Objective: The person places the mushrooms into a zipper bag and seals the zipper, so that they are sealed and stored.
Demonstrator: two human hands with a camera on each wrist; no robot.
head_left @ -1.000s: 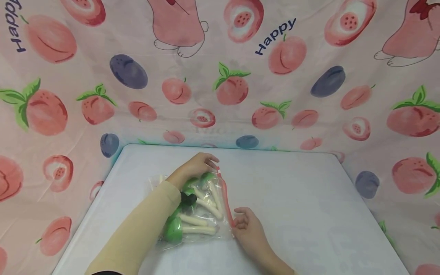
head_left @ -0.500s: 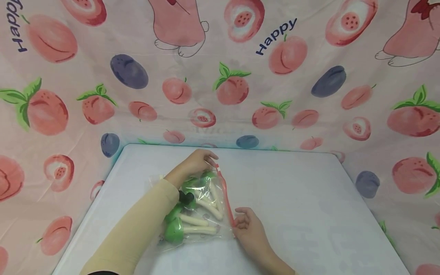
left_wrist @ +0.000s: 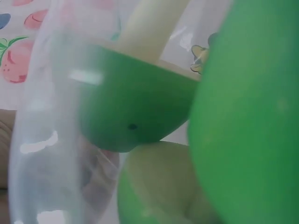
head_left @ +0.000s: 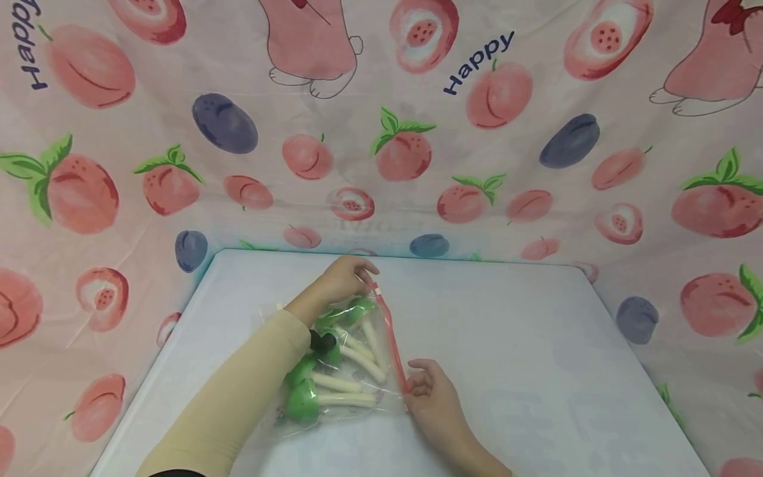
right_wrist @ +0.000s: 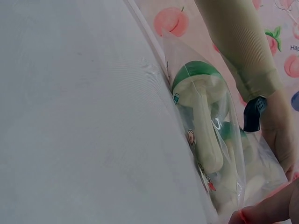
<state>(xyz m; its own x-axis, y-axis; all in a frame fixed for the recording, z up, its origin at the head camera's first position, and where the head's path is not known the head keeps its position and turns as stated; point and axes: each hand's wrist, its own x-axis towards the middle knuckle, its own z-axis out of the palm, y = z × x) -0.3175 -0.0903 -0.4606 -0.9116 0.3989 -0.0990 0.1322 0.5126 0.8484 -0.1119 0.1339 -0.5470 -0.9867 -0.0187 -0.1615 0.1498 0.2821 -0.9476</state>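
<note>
A clear zip bag (head_left: pixel 352 415) lies on the white table, its red zip strip (head_left: pixel 391 338) facing right. Inside are several green-capped toy mushrooms (head_left: pixel 303 399) with pale stems, large and close behind the plastic in the left wrist view. My left hand (head_left: pixel 344 277) reaches across the bag and pinches the far end of the strip, by a small white piece. At the near end, my right hand (head_left: pixel 438 404) pinches the strip's corner between thumb and curled fingers. In the right wrist view, a mushroom (right_wrist: pixel 201 107) shows through the bag beside the right-hand fingertips (right_wrist: pixel 261 210).
The white table (head_left: pixel 536 344) extends right of the bag. A fruit-printed cloth (head_left: pixel 381 218) hangs behind and along both sides. A black wrist camera (head_left: pixel 323 342) on the left wrist overlaps the bag, and the beige left sleeve (head_left: pixel 238 391) crosses its left side.
My left hand has shifted slightly away from me, lifting the far end of the red strip a little with it. The right hand stays in place at the near corner.
</note>
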